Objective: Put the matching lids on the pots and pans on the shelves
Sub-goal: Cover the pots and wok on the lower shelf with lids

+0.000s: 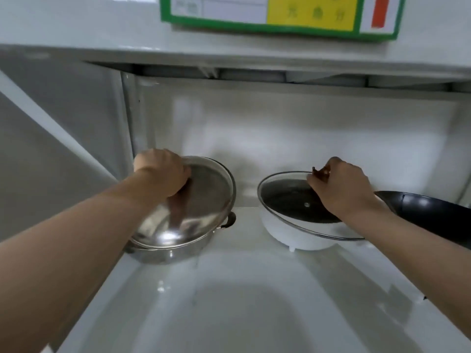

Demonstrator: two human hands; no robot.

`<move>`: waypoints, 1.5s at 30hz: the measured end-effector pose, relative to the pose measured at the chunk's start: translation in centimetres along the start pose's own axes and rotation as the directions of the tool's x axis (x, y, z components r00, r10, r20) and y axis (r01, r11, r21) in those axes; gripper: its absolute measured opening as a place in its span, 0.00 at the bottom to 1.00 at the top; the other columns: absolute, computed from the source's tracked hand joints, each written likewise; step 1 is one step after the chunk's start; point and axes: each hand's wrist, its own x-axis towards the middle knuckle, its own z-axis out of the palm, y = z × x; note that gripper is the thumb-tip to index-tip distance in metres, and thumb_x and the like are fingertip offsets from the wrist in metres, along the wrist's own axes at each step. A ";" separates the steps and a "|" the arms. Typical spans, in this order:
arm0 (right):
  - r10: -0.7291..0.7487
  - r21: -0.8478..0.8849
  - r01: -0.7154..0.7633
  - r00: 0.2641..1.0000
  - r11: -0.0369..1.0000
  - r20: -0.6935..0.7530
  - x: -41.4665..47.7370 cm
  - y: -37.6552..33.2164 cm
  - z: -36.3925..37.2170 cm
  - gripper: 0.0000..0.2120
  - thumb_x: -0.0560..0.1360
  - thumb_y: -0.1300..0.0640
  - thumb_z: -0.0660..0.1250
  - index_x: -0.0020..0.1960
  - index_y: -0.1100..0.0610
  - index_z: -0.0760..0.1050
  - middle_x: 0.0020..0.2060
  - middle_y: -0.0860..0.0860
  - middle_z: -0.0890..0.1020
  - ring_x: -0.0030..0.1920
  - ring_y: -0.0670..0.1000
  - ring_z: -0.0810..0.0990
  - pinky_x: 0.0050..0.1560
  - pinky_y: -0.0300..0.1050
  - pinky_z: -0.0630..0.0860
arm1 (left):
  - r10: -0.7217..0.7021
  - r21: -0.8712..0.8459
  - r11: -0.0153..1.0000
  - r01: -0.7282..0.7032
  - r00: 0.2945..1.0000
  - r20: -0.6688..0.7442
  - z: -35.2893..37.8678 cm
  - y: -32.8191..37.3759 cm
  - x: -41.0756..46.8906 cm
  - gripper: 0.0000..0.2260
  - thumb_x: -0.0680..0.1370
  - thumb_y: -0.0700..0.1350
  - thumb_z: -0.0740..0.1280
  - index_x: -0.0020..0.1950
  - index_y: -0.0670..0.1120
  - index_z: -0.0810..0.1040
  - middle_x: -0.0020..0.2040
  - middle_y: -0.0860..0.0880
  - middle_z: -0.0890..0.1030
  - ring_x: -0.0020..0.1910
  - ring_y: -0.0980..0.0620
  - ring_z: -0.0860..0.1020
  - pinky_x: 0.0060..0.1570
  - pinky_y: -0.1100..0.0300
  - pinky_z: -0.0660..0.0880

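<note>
A shiny steel lid (pixel 204 200) rests tilted over a steel pot (pixel 163 254) at the left of the shelf. My left hand (pixel 163 171) grips the lid's dark handle from above. To the right stands a white pot (pixel 288 230) with a dark inside. A glass lid (pixel 290 200) with a metal rim lies tilted across its top. My right hand (pixel 339 184) holds that lid by its brown knob at the far edge.
A black pan (pixel 428 210) sits at the far right of the shelf (pixel 242 301), partly behind my right forearm. A white shelf board (pixel 229 57) hangs close overhead. A green-framed notice (pixel 280 14) is fixed on the wall above.
</note>
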 end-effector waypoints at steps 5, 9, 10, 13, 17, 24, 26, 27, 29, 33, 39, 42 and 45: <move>-0.073 -0.055 0.066 0.986 0.996 -0.152 1.9 1.5 3.1 0.19 0.79 0.47 0.60 0.46 0.64 0.75 0.39 0.59 0.79 0.43 0.59 0.77 0.46 0.51 0.75 | -0.013 0.090 0.996 0.005 0.996 0.087 3.2 0.3 1.8 0.23 0.82 0.54 0.50 0.66 0.44 0.76 0.66 0.44 0.76 0.64 0.43 0.74 0.58 0.55 0.72; -0.034 -0.088 0.026 0.995 0.996 -0.097 3.5 1.1 4.8 0.20 0.81 0.48 0.57 0.51 0.65 0.75 0.41 0.60 0.76 0.46 0.58 0.73 0.49 0.51 0.72 | 0.025 0.187 0.981 -0.049 0.992 0.127 5.0 0.1 2.7 0.22 0.81 0.54 0.50 0.66 0.45 0.75 0.65 0.45 0.76 0.64 0.44 0.74 0.57 0.56 0.71; -0.028 -0.106 0.021 0.997 0.994 -0.065 3.8 0.8 5.4 0.19 0.81 0.49 0.57 0.53 0.65 0.76 0.45 0.62 0.77 0.48 0.60 0.74 0.51 0.51 0.72 | 0.051 0.217 0.973 -0.081 0.989 0.137 5.5 0.0 2.9 0.22 0.81 0.54 0.50 0.66 0.46 0.75 0.65 0.46 0.76 0.64 0.44 0.73 0.57 0.56 0.71; 0.014 -0.120 -0.012 1.000 0.993 0.014 3.8 0.6 7.4 0.18 0.81 0.49 0.54 0.59 0.62 0.74 0.51 0.62 0.76 0.54 0.61 0.74 0.53 0.53 0.73 | 0.114 0.246 0.958 -0.147 0.983 0.144 6.8 0.1 3.2 0.21 0.81 0.53 0.51 0.66 0.46 0.75 0.65 0.47 0.76 0.64 0.45 0.73 0.57 0.55 0.71; 0.014 -0.175 -0.007 0.999 0.985 0.040 3.1 1.5 9.2 0.18 0.82 0.49 0.51 0.63 0.58 0.71 0.55 0.61 0.74 0.56 0.60 0.73 0.54 0.53 0.74 | 0.129 0.239 0.957 -0.166 0.978 0.164 8.2 0.8 3.4 0.19 0.81 0.51 0.52 0.65 0.47 0.76 0.65 0.47 0.77 0.63 0.46 0.73 0.57 0.54 0.71; 0.045 -0.148 -0.023 0.988 0.989 0.146 5.5 2.1 9.3 0.16 0.82 0.51 0.54 0.61 0.58 0.73 0.54 0.61 0.73 0.57 0.61 0.73 0.55 0.53 0.75 | 0.087 0.224 0.967 -0.120 0.984 0.155 8.8 1.1 4.1 0.18 0.80 0.49 0.54 0.63 0.47 0.78 0.63 0.47 0.78 0.62 0.46 0.74 0.57 0.54 0.71; 0.046 -0.142 -0.025 0.988 0.990 0.150 5.9 2.4 9.5 0.16 0.82 0.50 0.54 0.61 0.58 0.73 0.54 0.62 0.72 0.57 0.62 0.73 0.56 0.55 0.76 | 0.090 0.219 0.969 -0.118 0.987 0.132 9.2 1.0 4.1 0.18 0.81 0.49 0.54 0.63 0.46 0.77 0.63 0.46 0.78 0.62 0.46 0.74 0.57 0.55 0.71; 0.043 -0.139 -0.022 0.988 0.990 0.148 6.0 2.6 9.7 0.17 0.82 0.49 0.53 0.62 0.58 0.73 0.54 0.62 0.72 0.57 0.62 0.73 0.56 0.56 0.75 | 0.095 0.222 0.968 -0.121 0.988 0.124 9.4 0.9 4.1 0.17 0.81 0.48 0.53 0.63 0.46 0.77 0.63 0.46 0.78 0.62 0.46 0.74 0.57 0.56 0.71; 0.022 -0.134 -0.002 0.989 0.991 0.147 6.0 3.0 9.8 0.17 0.82 0.49 0.53 0.63 0.57 0.73 0.55 0.62 0.72 0.58 0.62 0.72 0.57 0.55 0.75 | 0.097 0.234 0.965 -0.121 0.989 0.113 9.5 1.0 3.9 0.17 0.81 0.48 0.53 0.62 0.47 0.77 0.63 0.46 0.78 0.62 0.46 0.74 0.56 0.56 0.70; -0.018 -0.151 0.041 0.988 0.988 0.154 6.0 3.3 9.8 0.18 0.82 0.50 0.53 0.65 0.58 0.72 0.56 0.64 0.72 0.58 0.63 0.72 0.58 0.53 0.74 | 0.095 0.234 0.965 -0.120 0.989 0.116 9.4 1.2 3.9 0.17 0.81 0.47 0.53 0.62 0.46 0.78 0.62 0.47 0.78 0.62 0.45 0.75 0.56 0.56 0.71; -0.002 -0.181 0.029 0.989 0.983 0.147 5.6 3.1 9.8 0.18 0.82 0.50 0.52 0.65 0.58 0.70 0.57 0.62 0.72 0.58 0.63 0.72 0.55 0.54 0.74 | 0.097 0.228 0.966 -0.122 0.988 0.116 9.2 1.1 3.3 0.17 0.81 0.46 0.53 0.60 0.46 0.79 0.62 0.46 0.79 0.62 0.45 0.75 0.56 0.56 0.72; 0.016 -0.168 0.011 0.987 0.986 0.160 5.5 3.1 9.8 0.18 0.82 0.50 0.50 0.65 0.57 0.70 0.58 0.61 0.71 0.58 0.63 0.72 0.56 0.54 0.73 | 0.077 0.224 0.969 -0.102 0.990 0.115 9.1 1.2 3.2 0.17 0.81 0.47 0.54 0.60 0.46 0.79 0.62 0.47 0.79 0.62 0.46 0.75 0.55 0.57 0.71; 0.013 -0.056 0.002 0.963 0.998 0.271 5.2 3.6 9.5 0.22 0.82 0.47 0.51 0.73 0.53 0.61 0.71 0.60 0.63 0.68 0.63 0.66 0.65 0.56 0.68 | 0.146 0.333 0.925 -0.185 0.980 0.137 8.9 1.3 3.3 0.17 0.81 0.44 0.52 0.61 0.48 0.78 0.62 0.49 0.78 0.62 0.46 0.76 0.50 0.56 0.70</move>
